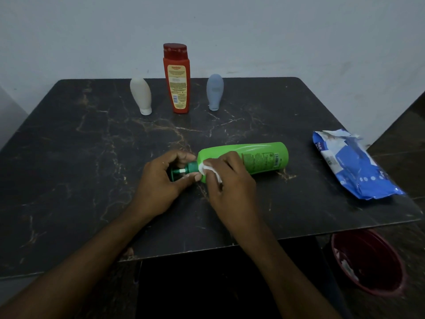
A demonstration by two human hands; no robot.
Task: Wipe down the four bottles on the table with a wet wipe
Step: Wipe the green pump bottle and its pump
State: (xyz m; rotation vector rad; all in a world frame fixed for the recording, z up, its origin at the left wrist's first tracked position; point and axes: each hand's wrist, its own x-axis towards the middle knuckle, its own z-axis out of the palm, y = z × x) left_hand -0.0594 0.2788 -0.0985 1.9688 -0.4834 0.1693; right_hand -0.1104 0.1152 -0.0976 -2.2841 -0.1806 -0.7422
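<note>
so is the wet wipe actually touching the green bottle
Touching. The head view shows the right hand pressing the white wet wipe against the shoulder of the green bottle, with no gap between wipe and plastic.

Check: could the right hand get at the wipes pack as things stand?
Likely yes: bare table lies between the right hand and the wipes pack, though that hand grips a wet wipe.
</note>
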